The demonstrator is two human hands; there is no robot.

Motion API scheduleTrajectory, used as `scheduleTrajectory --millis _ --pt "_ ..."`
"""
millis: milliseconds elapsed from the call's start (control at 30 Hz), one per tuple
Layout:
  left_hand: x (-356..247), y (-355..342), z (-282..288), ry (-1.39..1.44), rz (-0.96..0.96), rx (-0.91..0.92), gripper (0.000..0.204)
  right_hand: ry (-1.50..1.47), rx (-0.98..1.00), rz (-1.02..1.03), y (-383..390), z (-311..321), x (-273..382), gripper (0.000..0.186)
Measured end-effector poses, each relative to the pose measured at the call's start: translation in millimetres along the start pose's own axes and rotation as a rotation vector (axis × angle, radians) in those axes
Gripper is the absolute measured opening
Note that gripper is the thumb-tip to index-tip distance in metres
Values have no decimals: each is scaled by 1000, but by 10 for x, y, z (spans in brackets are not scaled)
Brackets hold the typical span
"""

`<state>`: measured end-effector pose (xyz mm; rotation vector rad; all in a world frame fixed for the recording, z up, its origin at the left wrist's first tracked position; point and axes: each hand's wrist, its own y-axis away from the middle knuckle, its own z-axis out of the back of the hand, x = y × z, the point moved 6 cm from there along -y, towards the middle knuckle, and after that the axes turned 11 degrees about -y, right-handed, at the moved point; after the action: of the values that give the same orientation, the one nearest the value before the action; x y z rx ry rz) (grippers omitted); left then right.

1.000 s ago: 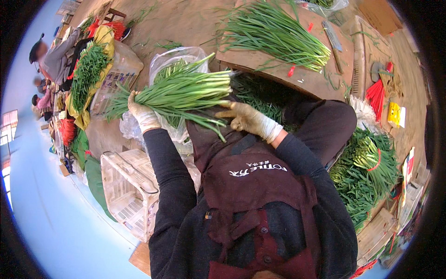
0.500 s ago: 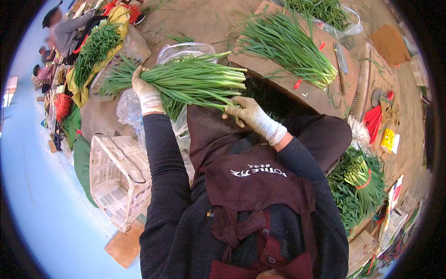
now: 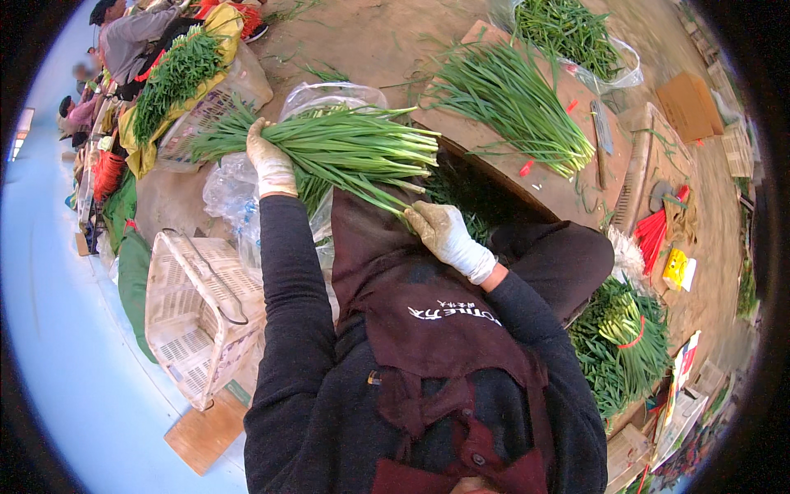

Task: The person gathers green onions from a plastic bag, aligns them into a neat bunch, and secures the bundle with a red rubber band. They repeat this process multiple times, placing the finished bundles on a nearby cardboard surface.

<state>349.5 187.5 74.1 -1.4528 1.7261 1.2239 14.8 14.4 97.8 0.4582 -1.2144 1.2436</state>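
My left hand (image 3: 270, 160), in a dirty white glove, is closed round the leafy part of a thick bunch of garlic chives (image 3: 354, 142). The bunch lies nearly level over my lap, its pale cut ends toward the right. My gloved right hand (image 3: 447, 235) pinches the ends of a few chive stalks (image 3: 385, 200) just below those cut ends. These stalks slant down, apart from the rest of the bunch. Under the bunch, a clear plastic bag (image 3: 333, 97) with more greens is partly hidden.
Loose chives (image 3: 518, 107) lie on a brown board (image 3: 494, 177) ahead, beside a knife-like tool (image 3: 601, 128). A white crate (image 3: 177, 317) stands at left. Banded chives (image 3: 629, 329) rest on greens at right, near red ties (image 3: 652, 239). Other people (image 3: 136, 41) sit far left.
My right hand has moved down and slightly right, drawing the few stalks away from the bunch. My left hand keeps its hold. The whole view has shifted a little.
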Motion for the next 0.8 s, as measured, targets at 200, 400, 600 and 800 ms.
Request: scheduleTrajectory --millis 200,400,600,800 --pt "117 -147 210 30 64 -46 11 -69 51 -148 168 210 -123 27" --pt "157 -196 258 55 36 -48 10 216 -182 -60 120 675 -178 8" --pt "95 -39 60 7 30 -14 10 500 84 62 -339 66 -217 22" --pt "19 -15 -73 -13 27 13 11 534 367 67 -492 -236 -543 14"
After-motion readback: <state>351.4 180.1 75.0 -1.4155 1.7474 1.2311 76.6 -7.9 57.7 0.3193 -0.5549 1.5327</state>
